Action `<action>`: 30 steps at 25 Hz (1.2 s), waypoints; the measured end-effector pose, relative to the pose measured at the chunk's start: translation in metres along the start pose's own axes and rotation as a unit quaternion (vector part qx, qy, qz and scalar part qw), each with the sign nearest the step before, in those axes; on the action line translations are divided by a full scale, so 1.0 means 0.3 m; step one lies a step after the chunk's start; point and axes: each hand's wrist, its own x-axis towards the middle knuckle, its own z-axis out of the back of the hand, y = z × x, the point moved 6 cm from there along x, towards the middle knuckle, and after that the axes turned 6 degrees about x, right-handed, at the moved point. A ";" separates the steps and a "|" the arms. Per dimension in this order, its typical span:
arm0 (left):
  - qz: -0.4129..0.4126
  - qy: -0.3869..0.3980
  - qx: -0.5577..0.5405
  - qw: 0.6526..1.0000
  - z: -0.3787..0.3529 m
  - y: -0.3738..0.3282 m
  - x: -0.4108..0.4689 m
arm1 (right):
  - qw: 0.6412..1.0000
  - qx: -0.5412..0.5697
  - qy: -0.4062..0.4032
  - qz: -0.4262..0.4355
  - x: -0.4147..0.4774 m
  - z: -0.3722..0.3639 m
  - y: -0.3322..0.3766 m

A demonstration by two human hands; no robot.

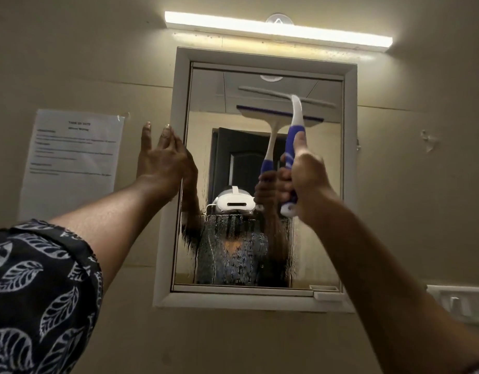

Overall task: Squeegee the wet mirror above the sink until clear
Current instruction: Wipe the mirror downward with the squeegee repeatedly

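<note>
Purple-and-white plastic is all that joins the right hand [303, 176] to the glass: its fingers are curled tight round the handle of the squeegee [295, 117], thumb laid up the grip. The rubber blade [287, 97] lies across the upper part of the mirror [322, 184], right end slightly lower than left. The left hand [162, 157] is spread wide and holds nothing, fingertips on the left side of the white frame [350, 184], seemingly to steady it. The upper glass looks fairly clear, while the lower part [233, 252] is thick with beads and running streaks, so most of the work seems to remain. The likeliest failure is an uneven pull: if the tilt persists or pressure falls on one end, the blade may lift from the glass and leave a wet band or a thin line. Water pushed ahead of the blade could pool at the bottom ledge and creep back up the glass unless the stroke runs right to the edge. If the mirror fronts a cabinet door, which I cannot tell, a hard press could rock it should the steadying hand let go. A wet handle could also twist in the grip. The sink is out of view below.
</note>
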 end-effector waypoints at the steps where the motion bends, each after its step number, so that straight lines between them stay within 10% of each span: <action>1: -0.001 -0.003 0.004 1.000 0.006 -0.005 0.001 | 1.000 -0.023 -0.008 0.013 0.033 0.004 0.037; 8: -0.002 0.002 0.017 1.000 0.010 -0.015 0.008 | 0.980 -0.189 -0.038 0.052 0.146 0.018 0.065; 21: -0.009 0.023 0.050 0.998 -0.010 0.000 -0.001 | 0.980 -0.172 -0.103 0.007 -0.304 0.331 -0.465; 30: 0.000 0.021 0.029 0.999 -0.009 -0.004 -0.003 | 0.985 -0.153 -0.061 0.055 -0.270 0.216 -0.202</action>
